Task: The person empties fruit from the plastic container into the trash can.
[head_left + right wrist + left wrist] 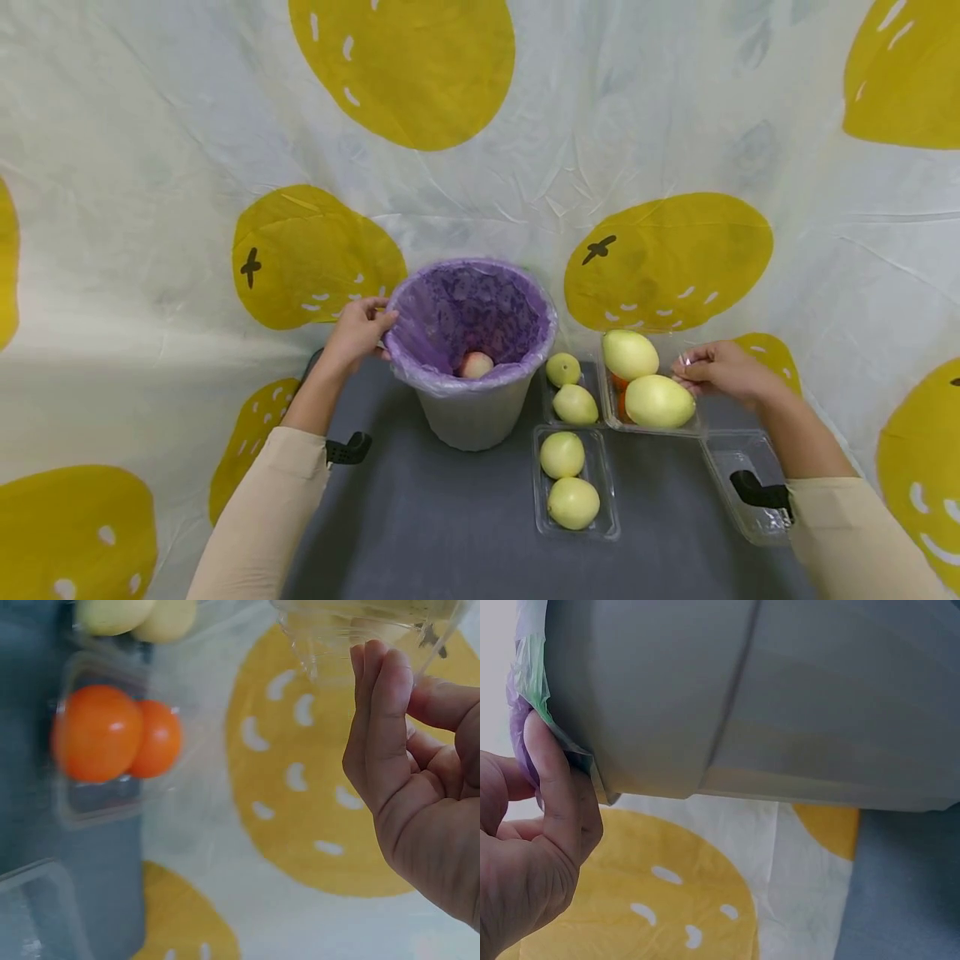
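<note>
My left hand [358, 335] grips the rim of a pale waste bin [468, 417] lined with a purple bag [480, 292]. In the left wrist view its fingers [555, 772] curl over the rim and the folded bag edge. A reddish-white round fruit [476, 365] lies inside the bin. On the right, my right hand [723, 371] pinches the edge of a clear plastic container [611, 417] with two pale yellow fruits [660, 402] in it. The right wrist view shows this container [337, 637] raised, with two orange fruits [97, 733] in another container below.
Left of the raised container, a clear container [553, 417] holds two yellow-green fruits. Nearer, another clear container [542, 517] holds two more. An empty clear container [750, 475] sits under the right forearm. Behind the dark tabletop [465, 533] hangs a fruit-printed cloth [540, 167].
</note>
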### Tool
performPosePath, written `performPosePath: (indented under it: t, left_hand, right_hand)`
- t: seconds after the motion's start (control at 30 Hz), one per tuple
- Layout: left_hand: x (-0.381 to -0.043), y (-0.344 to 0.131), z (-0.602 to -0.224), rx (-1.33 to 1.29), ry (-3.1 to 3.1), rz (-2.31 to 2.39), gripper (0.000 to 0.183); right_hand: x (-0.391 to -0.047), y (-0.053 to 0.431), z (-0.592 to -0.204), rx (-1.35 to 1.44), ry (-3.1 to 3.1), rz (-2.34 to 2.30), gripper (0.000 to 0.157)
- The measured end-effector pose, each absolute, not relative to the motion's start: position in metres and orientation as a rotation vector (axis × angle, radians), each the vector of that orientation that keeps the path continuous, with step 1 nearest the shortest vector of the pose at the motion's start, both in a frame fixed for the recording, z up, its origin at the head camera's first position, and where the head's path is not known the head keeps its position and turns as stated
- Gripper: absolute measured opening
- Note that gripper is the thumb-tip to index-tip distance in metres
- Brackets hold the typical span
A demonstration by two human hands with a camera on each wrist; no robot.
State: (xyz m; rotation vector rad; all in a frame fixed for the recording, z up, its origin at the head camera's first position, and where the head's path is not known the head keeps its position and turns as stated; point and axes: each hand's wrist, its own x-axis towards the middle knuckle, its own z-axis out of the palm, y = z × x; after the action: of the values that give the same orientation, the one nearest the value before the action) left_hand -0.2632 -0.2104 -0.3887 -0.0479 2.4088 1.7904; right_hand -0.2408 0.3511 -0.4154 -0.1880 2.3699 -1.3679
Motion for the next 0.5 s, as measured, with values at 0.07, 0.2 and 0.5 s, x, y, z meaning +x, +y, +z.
performPosePath:
  t: [0.07,0.2,0.5]
  left_hand:
    - [-0.264,-0.211,-0.39,-0.056,2.407,1.795,0.057]
    - [-0.265,-0.212,-0.392,-0.062,2.408,1.802,0.056]
    - [-0.263,-0.21,-0.39,-0.054,2.412,1.815,0.054]
  right_hand:
    - [-0.247,0.348,-0.403,-0.19,2.375,-1.362,0.025]
    - [-0.258,0.341,-0.376,-0.155,2.424,-1.307,0.035]
    - [-0.281,0.328,-0.33,-0.139,2.423,-1.308,0.028]
